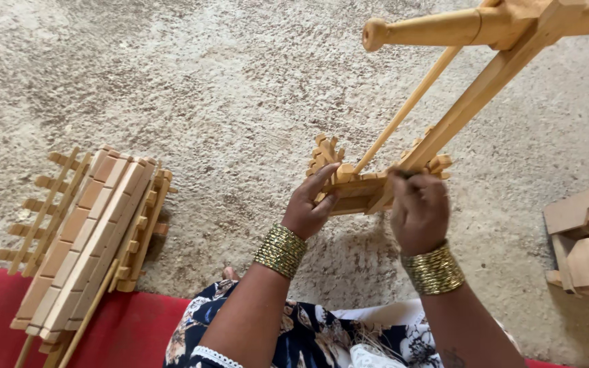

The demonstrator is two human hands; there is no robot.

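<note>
Both hands pinch the wooden frame's notched base (356, 191) — left hand (310, 208) and right hand (417, 211) level, its long bars (472, 102) running up-right, away from both.

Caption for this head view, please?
Both hands, left hand and right hand, grip a wooden frame above a concrete floor.
</note>
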